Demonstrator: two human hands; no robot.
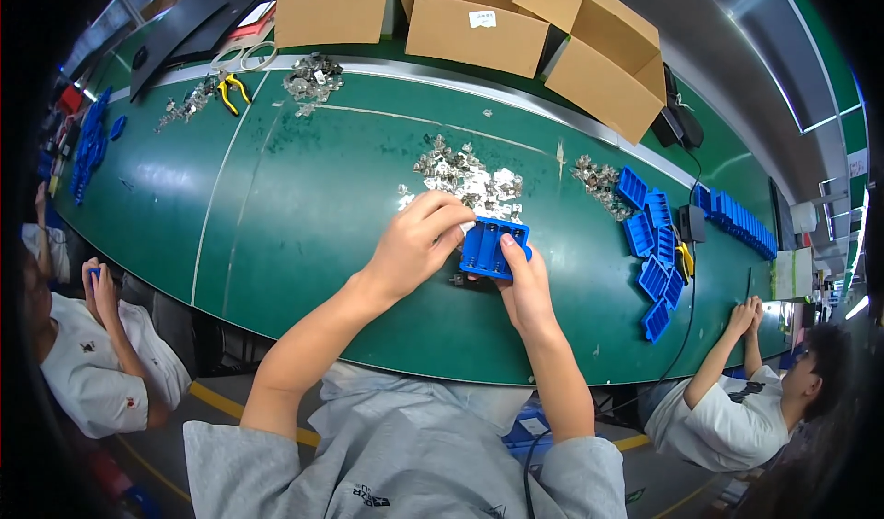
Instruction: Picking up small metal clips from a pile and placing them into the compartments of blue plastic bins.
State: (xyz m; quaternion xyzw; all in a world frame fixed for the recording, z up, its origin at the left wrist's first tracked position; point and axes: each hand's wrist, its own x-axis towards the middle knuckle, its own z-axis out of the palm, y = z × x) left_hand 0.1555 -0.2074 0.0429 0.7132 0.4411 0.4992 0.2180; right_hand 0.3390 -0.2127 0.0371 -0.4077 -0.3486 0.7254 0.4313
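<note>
My right hand grips a blue plastic battery holder with slots and small coil springs, the thumb lying over its right side. At the holder's upper left corner my left hand is closed in a pinch. Something small and whitish shows at those fingertips, too small to make out. Just beyond both hands lies a loose pile of small silvery metal pieces on the green tabletop.
Blue battery holders lie at the right, beside metal pieces and a black cable. Yellow-handled pliers and another metal pile are at the far left. Cardboard boxes line the back. People sit at both sides.
</note>
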